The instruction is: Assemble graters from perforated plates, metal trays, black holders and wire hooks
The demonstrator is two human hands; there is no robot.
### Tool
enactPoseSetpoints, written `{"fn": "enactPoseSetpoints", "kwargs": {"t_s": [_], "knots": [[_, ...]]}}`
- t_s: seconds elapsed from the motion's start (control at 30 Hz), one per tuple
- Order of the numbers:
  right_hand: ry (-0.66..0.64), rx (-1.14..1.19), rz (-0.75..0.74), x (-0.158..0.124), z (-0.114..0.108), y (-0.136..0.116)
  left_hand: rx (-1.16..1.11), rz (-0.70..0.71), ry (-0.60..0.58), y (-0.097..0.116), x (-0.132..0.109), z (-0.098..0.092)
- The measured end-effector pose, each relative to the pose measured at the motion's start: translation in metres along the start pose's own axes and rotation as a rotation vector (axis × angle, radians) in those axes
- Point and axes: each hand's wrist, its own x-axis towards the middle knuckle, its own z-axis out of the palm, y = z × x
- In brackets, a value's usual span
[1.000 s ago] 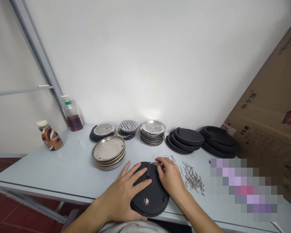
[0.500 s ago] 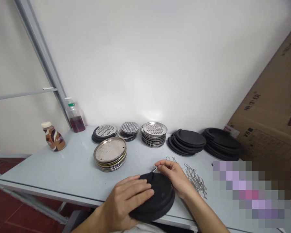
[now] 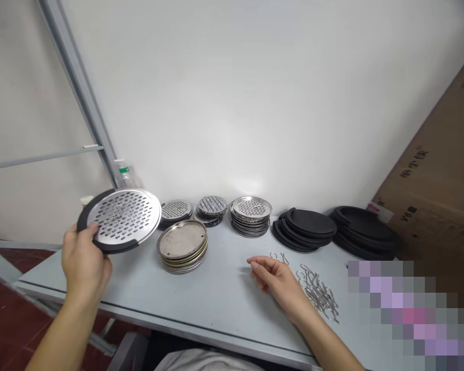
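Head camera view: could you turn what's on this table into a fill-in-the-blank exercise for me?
1. The left hand grips a round black disc with a steel face that is full of ____.
2. The right hand lies open and ____ beside the pile of silver wire clips.
3. Near the brown cardboard box, plain round black discs sit in ____ stacks on the grey table.
Missing words: holes; empty; two.

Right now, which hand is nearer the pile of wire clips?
Right. The right hand lies open just left of the wire clips; the left hand is far off at the left end of the table, holding up a perforated disc.
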Motion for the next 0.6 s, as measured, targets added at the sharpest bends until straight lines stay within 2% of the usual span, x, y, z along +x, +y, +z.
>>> {"fn": "enactPoseSetpoints", "kwargs": {"t_s": [0.1,0.2,0.43,0.6], "knots": [[-0.019,-0.051,-0.003,-0.001,0.001,0.002,0.031,-0.185,-0.029,-0.007,0.016,-0.005],[-0.026,-0.103,-0.016,-0.001,0.001,0.004,0.057,-0.272,-0.107,-0.020,0.014,-0.008],[-0.036,-0.157,-0.034,-0.001,0.002,0.005,0.128,-0.333,-0.176,-0.055,0.021,-0.010],[-0.048,-0.162,-0.015,-0.003,0.004,0.003,0.290,-0.330,-0.233,-0.072,0.026,-0.036]]}}
